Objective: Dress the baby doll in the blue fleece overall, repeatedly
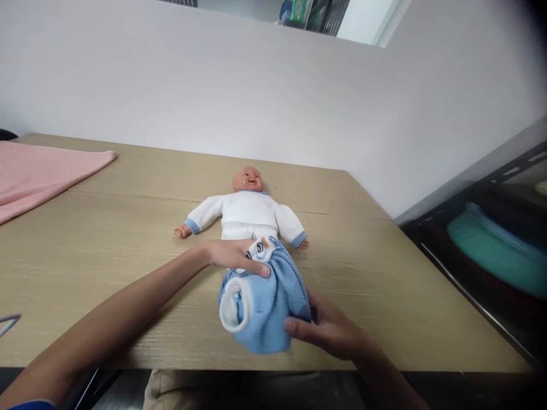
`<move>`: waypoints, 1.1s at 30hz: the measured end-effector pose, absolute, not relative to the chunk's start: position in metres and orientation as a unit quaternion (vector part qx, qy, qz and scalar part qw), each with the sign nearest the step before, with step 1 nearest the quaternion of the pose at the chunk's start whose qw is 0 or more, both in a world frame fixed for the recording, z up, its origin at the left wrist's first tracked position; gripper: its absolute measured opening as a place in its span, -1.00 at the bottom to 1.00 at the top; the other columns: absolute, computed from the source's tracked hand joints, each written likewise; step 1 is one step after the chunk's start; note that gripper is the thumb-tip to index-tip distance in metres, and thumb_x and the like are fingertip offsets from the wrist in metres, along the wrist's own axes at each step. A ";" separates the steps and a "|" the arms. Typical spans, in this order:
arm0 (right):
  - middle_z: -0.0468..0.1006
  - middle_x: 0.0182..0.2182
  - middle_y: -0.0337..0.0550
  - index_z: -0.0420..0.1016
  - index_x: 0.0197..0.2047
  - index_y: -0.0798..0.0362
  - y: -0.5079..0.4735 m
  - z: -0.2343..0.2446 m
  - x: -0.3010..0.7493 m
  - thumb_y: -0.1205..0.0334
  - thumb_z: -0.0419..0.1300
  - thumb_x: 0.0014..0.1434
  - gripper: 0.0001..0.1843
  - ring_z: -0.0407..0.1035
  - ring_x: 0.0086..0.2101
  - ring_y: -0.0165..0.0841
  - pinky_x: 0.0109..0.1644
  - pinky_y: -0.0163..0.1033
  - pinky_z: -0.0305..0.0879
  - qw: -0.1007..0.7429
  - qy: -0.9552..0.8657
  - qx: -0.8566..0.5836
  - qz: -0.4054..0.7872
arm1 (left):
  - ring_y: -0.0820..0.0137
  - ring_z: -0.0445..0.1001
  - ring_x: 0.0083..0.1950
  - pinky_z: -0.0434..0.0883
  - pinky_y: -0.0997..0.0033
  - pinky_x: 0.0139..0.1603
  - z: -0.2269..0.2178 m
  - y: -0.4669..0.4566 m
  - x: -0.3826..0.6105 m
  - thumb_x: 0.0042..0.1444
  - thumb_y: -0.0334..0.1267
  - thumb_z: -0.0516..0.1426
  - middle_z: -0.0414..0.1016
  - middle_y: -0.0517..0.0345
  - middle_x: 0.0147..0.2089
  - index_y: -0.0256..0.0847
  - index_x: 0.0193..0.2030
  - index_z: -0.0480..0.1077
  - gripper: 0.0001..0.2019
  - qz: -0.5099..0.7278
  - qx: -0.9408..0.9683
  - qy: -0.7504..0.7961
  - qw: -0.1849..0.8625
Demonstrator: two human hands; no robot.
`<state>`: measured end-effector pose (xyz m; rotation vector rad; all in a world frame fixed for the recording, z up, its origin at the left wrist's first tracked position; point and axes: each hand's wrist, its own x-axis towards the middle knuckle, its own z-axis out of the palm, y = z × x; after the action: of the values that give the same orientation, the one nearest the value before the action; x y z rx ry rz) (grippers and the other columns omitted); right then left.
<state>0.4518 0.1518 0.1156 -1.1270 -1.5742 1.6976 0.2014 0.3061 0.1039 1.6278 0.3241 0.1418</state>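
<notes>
A baby doll (pixel 249 206) lies on its back on the wooden table, head toward the wall, arms spread, in a white top with blue cuffs. Over its lower body is a light blue fleece garment (pixel 273 307) with white trim and a printed face; I cannot tell whether it is trousers or a top. My left hand (pixel 241 259) grips the garment's upper part, thumb on top. My right hand (pixel 322 324) pinches its lower right side, with the fingers behind the cloth. One white-banded opening faces me. The doll's legs are hidden.
The wooden table (pixel 141 228) reaches back to a pale wall (pixel 205 85). A pink cloth (pixel 43 171) lies at the left. On the right stands a dark rack (pixel 470 285) holding a teal item (pixel 498 250). A white cable-like loop (pixel 9 323) shows at the left edge.
</notes>
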 end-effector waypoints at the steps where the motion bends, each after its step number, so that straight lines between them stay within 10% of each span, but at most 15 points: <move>1: 0.75 0.13 0.08 0.62 0.32 0.00 0.152 0.115 0.448 -0.28 0.58 0.19 -0.20 0.64 0.15 0.14 0.32 0.20 0.59 0.265 -0.581 -0.419 0.645 | -0.05 0.67 0.17 0.58 -0.05 0.34 0.107 0.303 0.203 0.24 0.34 0.38 0.75 -0.12 0.06 -0.32 0.07 0.63 -0.33 0.065 0.726 0.151 0.668; 9: 0.79 -0.02 0.03 0.69 0.16 -0.06 0.150 0.090 0.441 -0.45 0.57 0.03 -0.18 0.66 0.12 0.16 0.28 0.25 0.59 0.359 -0.474 -0.408 0.692 | -0.06 0.69 0.10 0.61 0.00 0.25 0.119 0.291 0.211 0.26 0.34 0.36 0.73 -0.04 -0.06 -0.25 -0.08 0.61 -0.41 0.066 0.738 0.177 0.648; 16: 0.82 -0.03 0.02 0.74 0.17 -0.02 0.135 0.098 0.443 -0.42 0.49 0.12 -0.23 0.69 0.06 0.11 0.23 0.17 0.62 0.365 -0.484 -0.391 0.692 | -0.07 0.69 0.24 0.56 -0.06 0.41 0.123 0.295 0.204 -0.06 0.17 0.60 0.77 0.02 0.04 -0.22 0.23 0.58 -0.20 -0.008 0.719 0.088 0.690; 20: 0.82 0.01 0.00 0.74 0.16 -0.02 0.124 0.109 0.433 -0.19 0.60 0.12 -0.35 0.71 0.02 0.05 0.22 0.10 0.65 0.342 -0.561 -0.489 0.573 | 0.04 0.71 0.16 0.61 0.04 0.33 0.124 0.281 0.211 0.08 -0.09 0.52 0.77 0.12 0.00 -0.15 0.14 0.59 -0.48 0.023 0.757 0.117 0.643; 27: 0.78 -0.31 -0.12 0.72 -0.01 -0.01 0.120 0.085 0.430 -0.04 0.22 0.33 -0.63 0.68 -0.30 -0.06 -0.14 -0.06 0.58 0.400 -0.590 -0.680 0.172 | 0.06 0.69 -0.01 0.56 0.15 0.05 0.126 0.252 0.221 0.23 -0.11 0.29 0.72 0.08 -0.06 -0.14 -0.01 0.54 -0.74 0.047 0.865 0.260 0.426; 33: 0.81 -0.30 -0.09 0.72 0.04 -0.01 0.099 0.077 0.421 -0.10 0.21 0.30 -0.55 0.71 -0.31 -0.02 -0.23 -0.09 0.56 0.347 -0.576 -0.724 0.153 | -0.06 0.73 -0.02 0.54 0.09 -0.02 0.125 0.236 0.231 0.31 0.01 0.25 0.74 -0.05 -0.09 -0.13 0.04 0.51 -0.69 0.026 0.880 0.349 0.322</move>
<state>0.4210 0.0987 0.0766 -1.8788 -1.4936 0.3974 0.2315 0.2364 0.1253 2.3098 0.9161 0.0679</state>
